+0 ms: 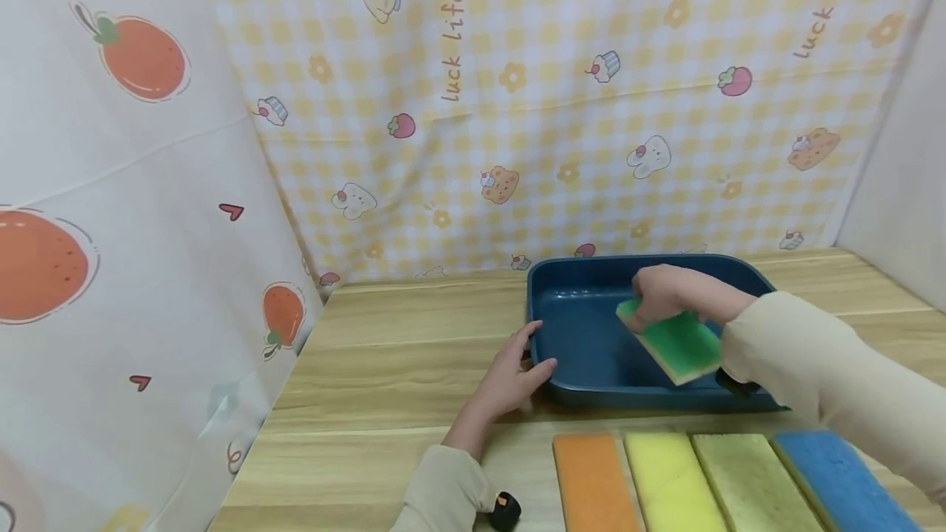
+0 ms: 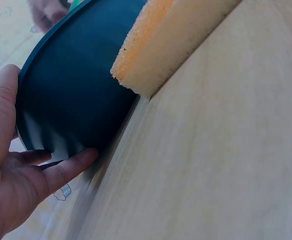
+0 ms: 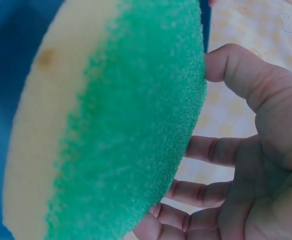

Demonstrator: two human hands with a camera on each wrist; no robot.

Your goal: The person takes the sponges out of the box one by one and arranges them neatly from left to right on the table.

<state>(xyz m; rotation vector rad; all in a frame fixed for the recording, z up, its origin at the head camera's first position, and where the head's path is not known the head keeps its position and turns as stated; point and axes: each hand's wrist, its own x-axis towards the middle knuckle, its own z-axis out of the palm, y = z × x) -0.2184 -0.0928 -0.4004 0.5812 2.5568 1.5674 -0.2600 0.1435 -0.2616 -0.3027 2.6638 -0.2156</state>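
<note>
A dark blue rectangular tray (image 1: 580,335) sits on the wooden table. My left hand (image 1: 506,380) holds its front left corner; in the left wrist view the thumb lies at the rim and the other fingers (image 2: 73,165) touch the outer wall low down. Over the inside of the tray, my right hand (image 1: 665,294) grips a green sponge (image 1: 683,345) with a pale cream layer. Up close in the right wrist view, thumb and fingers (image 3: 211,150) pinch the sponge's green long edge. The sponge is tilted, and whether it touches the tray floor I cannot tell.
In front of the tray lie an orange sponge (image 1: 594,479), a yellow sponge (image 1: 676,479), an olive sponge (image 1: 757,479) and a blue sponge (image 1: 846,479), side by side. Behind the table (image 1: 392,351) hangs a checked, printed cloth (image 1: 547,130); another printed cloth (image 1: 148,269) hangs at the left.
</note>
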